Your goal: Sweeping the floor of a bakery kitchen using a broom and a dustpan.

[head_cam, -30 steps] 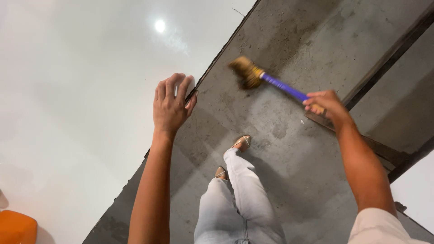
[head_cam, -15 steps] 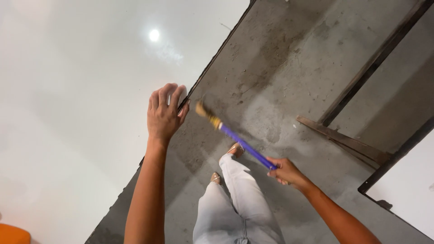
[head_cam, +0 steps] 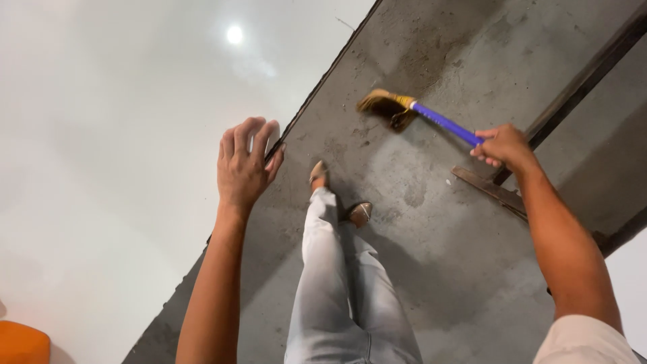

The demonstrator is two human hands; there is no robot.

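Right hand (head_cam: 504, 145) is gripping the purple handle of a small broom (head_cam: 418, 113), fingers closed around its end; the bristles are touching the grey concrete floor (head_cam: 431, 222) well ahead of the feet. Left hand (head_cam: 244, 164) is hanging empty, fingers spread loosely over the edge of the white floor (head_cam: 101, 168). Sweeping well here likely means keeping the bristles flat and strokes short. Dust is hard to make out; the orange object (head_cam: 23, 342) is cut off.
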